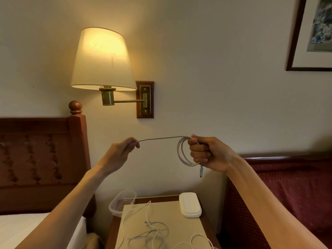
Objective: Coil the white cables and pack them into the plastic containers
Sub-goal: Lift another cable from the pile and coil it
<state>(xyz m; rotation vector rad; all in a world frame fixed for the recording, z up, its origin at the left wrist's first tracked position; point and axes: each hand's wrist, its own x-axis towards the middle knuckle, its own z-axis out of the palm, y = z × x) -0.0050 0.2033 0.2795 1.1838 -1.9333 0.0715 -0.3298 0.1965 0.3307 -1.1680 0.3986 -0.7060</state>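
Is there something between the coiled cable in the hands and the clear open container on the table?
Nothing visible. The coiled cable hangs in free air above the table; the clear container sits open at its back left corner.

White cable (181,151): partly coiled into loops, one straight stretch running left, connector end dangling below, held in the air above the bedside table (183,229) | loose white cables (152,232): tangled on the table's top | clear plastic container (122,203): open, at the table's back left corner | white closed container (190,206): at the table's back right.
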